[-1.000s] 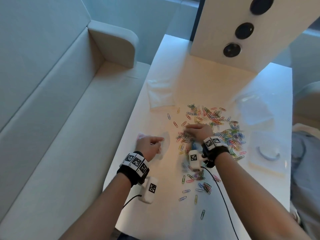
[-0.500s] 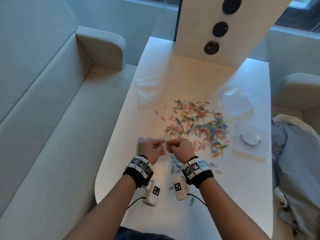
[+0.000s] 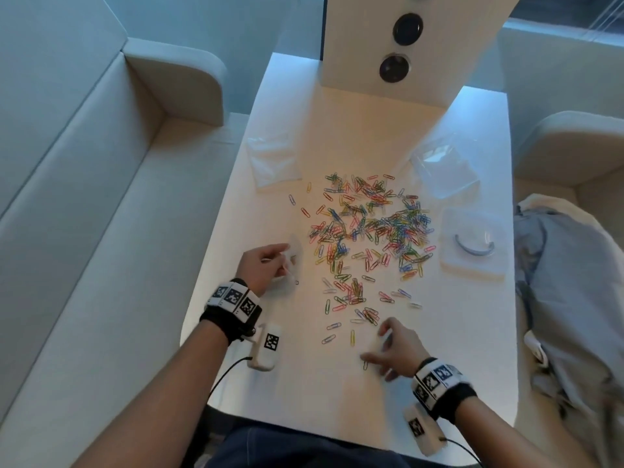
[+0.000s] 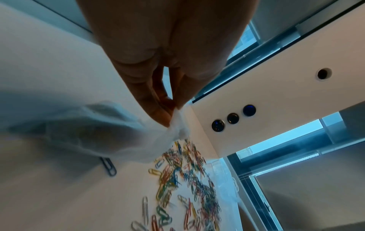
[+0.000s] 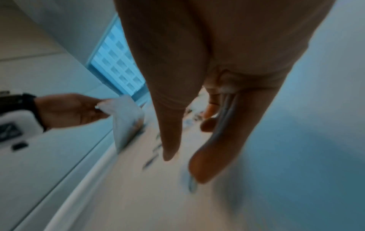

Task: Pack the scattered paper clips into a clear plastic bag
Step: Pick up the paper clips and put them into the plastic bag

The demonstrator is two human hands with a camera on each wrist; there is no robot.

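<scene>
Many coloured paper clips [image 3: 371,228] lie scattered across the middle of the white table [image 3: 304,383]; they also show in the left wrist view as paper clips [image 4: 187,179]. My left hand [image 3: 285,258] pinches the edge of a small clear plastic bag [image 3: 294,253] left of the pile, and the bag [image 4: 79,132] hangs from my fingertips [image 4: 164,115] down to the table. My right hand [image 3: 373,344] hovers low near the table's front with fingers spread and straight, over a lone clip [image 3: 365,364]. The right wrist view is blurred; it shows the same clip [image 5: 192,182] under one fingertip [image 5: 205,168].
Two more clear bags [image 3: 275,160] [image 3: 445,163] lie at the back left and back right. A clear plastic box [image 3: 472,244] sits right of the pile. A white panel with round sockets [image 3: 398,45] stands behind. A sofa [image 3: 101,197] is left, grey cloth [image 3: 567,282] right.
My right hand went from the pile to the bag at my left hand, then swung right and back to the table's front. The left hand still holds the bag.
</scene>
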